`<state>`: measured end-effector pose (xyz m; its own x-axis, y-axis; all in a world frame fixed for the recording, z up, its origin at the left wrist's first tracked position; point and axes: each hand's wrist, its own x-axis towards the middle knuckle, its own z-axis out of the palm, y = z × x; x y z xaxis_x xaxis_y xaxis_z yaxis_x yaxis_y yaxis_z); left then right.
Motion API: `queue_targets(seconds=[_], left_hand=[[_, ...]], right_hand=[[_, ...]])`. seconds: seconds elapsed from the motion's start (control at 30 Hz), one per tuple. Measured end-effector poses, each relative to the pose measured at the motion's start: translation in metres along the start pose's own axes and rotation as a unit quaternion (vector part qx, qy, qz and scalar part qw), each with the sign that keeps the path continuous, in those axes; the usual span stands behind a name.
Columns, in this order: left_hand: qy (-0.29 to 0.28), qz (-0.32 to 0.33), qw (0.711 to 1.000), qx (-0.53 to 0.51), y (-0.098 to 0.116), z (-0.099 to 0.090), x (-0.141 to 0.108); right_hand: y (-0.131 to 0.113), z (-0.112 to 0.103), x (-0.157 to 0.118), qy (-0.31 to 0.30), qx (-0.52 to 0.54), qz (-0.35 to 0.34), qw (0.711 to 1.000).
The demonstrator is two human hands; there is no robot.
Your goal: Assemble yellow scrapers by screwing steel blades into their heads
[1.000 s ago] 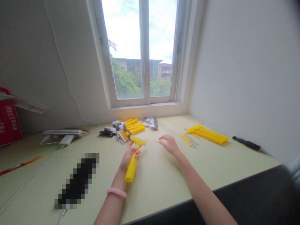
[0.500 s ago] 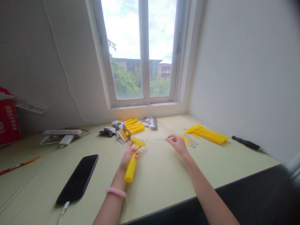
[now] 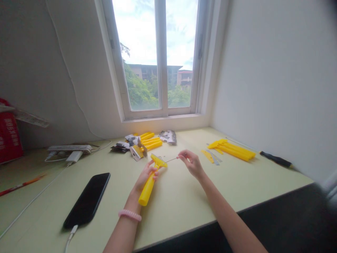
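Observation:
My left hand [image 3: 147, 175] is wrapped round a yellow scraper [image 3: 147, 188], whose wide head points away from me and whose handle slants toward me. Between the fingertips of my right hand [image 3: 190, 161] is a thin metal rod [image 3: 171, 160]. The rod's far end reaches the right side of the scraper head; whether it touches is too small to tell. Right of my right hand lie a flat yellow piece [image 3: 207, 156] and grey blades [image 3: 213, 158].
Yellow handles [image 3: 152, 143] and packets lie by the window. More yellow scrapers [image 3: 235, 149] and a black-handled screwdriver [image 3: 276, 159] are at the right. A phone [image 3: 88, 200] on its cable, a power strip [image 3: 68, 150] and a brush [image 3: 22, 185] are at the left.
My right hand has moved left with the rod, bringing its end up to the scraper head. The scraper in my left hand has turned slightly.

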<state>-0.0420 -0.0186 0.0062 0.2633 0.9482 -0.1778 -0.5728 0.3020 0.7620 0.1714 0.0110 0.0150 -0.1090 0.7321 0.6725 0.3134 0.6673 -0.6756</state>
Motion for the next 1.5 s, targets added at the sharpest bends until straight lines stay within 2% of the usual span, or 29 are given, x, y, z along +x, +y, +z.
queue_targets(seconds=[0.57,1.03,1.3,1.5], left_hand=[[0.003,0.001,1.0,0.007,-0.0005,0.0038,-0.0029],[-0.004,0.021,0.995,0.096,-0.0024,0.0033,-0.001],[-0.006,0.021,0.993,0.12,-0.002,0.0043,-0.003],[-0.013,0.027,0.989,0.142,-0.0039,0.0047,-0.0048]], right_hand=[[0.0003,-0.0012,-0.0011,-0.022,0.004,0.01,1.0],[-0.0019,-0.0021,-0.0038,-0.002,-0.063,0.039,0.997],[0.0008,-0.0004,-0.0022,0.008,-0.017,-0.002,1.0],[-0.0025,-0.0018,-0.0028,0.023,-0.008,0.023,0.999]])
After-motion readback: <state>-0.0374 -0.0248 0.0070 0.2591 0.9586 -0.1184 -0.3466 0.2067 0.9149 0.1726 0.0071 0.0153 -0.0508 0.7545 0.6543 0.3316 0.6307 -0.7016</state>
